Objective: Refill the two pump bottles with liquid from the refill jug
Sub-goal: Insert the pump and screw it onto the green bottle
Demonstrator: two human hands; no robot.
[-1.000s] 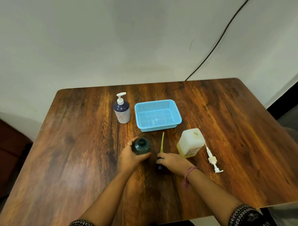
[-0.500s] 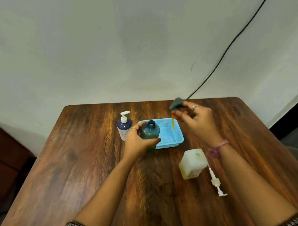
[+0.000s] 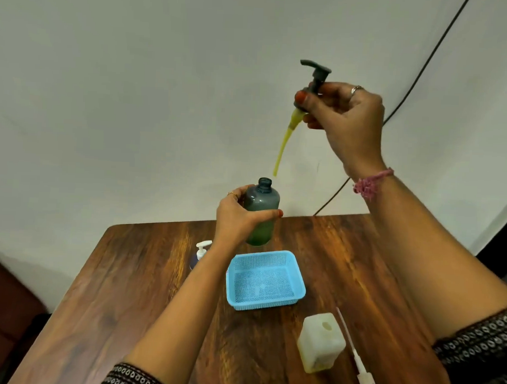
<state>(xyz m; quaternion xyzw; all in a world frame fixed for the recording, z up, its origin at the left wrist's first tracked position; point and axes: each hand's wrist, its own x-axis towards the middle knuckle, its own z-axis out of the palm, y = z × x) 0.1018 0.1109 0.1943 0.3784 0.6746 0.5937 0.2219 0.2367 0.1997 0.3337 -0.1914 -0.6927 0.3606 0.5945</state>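
My left hand [image 3: 236, 217] grips a dark green bottle [image 3: 261, 212], lifted upright above the table with its neck open. High above it, my right hand [image 3: 344, 120] holds the dark pump head [image 3: 313, 78] by its collar; its yellow-green dip tube [image 3: 283, 146] hangs down, the tip just above and right of the bottle's mouth. The whitish refill jug [image 3: 321, 343] stands uncapped near the table's front right. A second bottle with a white pump [image 3: 201, 252] stands behind my left forearm, mostly hidden.
A light blue mesh basket [image 3: 296, 278] sits mid-table under the raised bottle. A loose white pump with a long tube [image 3: 355, 356] lies right of the jug. A black cable [image 3: 420, 71] runs down the wall. The wooden table [image 3: 126, 288] ends near the wall.
Both hands rose well above the table. My right hand lifted the pump head higher, drawing the dip tube out and clear of the bottle. The view tilted upward.
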